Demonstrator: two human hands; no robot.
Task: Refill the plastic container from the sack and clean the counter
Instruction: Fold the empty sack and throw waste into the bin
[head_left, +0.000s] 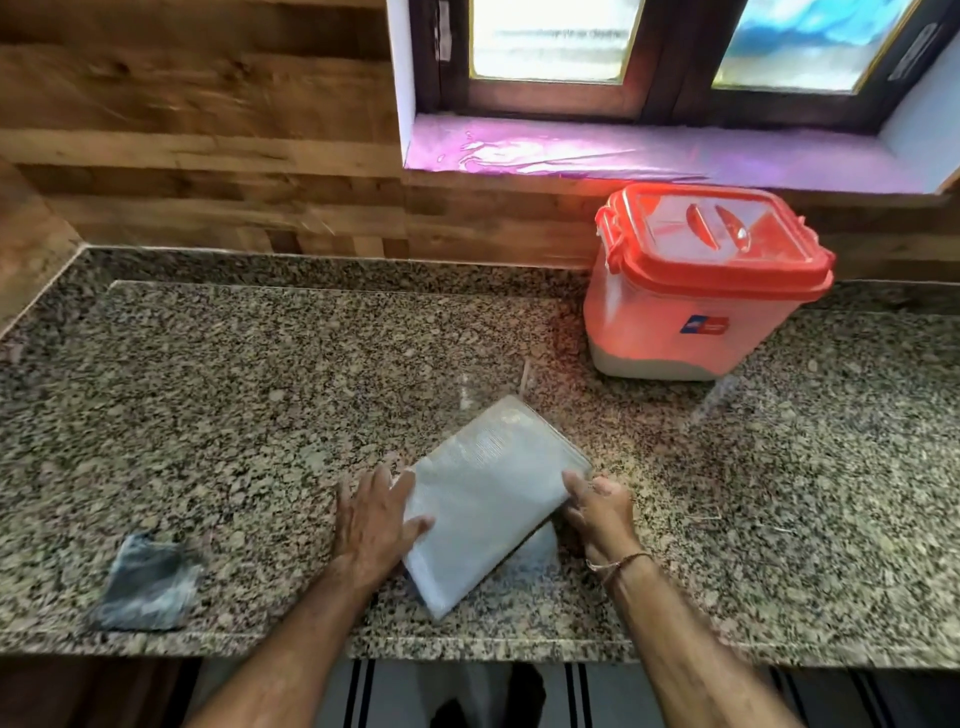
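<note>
A folded white sack (488, 499) lies flat and askew on the speckled granite tabletop (260, 395), near its front edge, one corner pointing toward the back. The left hand (374, 519) rests on the sack's left side, fingers stretched out straight and thumb laid across the weave, pressing rather than gripping. The right hand (597, 506) is at the sack's right edge with the thumb on top. Its fingers are bent, but I cannot tell whether they pinch the edge or only touch it. The container (691, 317) stands well apart at the back right against the wooden wall (208, 156), its red lid (722, 244) on, and a low layer of something white shows at its base. A dark, crumpled cloth (148, 584) lies at the front left.
</note>
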